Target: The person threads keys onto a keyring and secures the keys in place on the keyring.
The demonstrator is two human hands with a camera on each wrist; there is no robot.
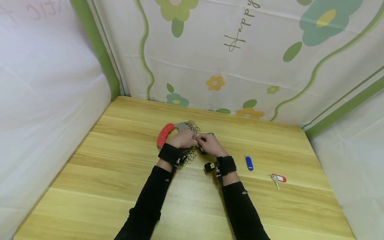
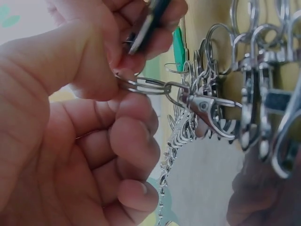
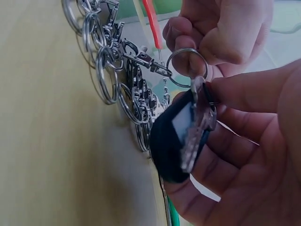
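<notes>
Your left grip (image 1: pixel 184 138), angled toward one o'clock, pinches a ring (image 3: pixel 187 49); your right grip (image 1: pixel 211 144), toward eleven, a tag (image 3: pixel 168 146) and key (image 3: pixel 191 143) (cloth (image 1: pixel 192 60) reads "Happy").

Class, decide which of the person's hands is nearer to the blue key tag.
Right. The right hand is left of the blue key tag and slightly beyond it; the left hand is farther left, near the red handle.

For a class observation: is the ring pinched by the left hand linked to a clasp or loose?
Linked: both wrist views show the ring joined to a metal clasp.
</notes>
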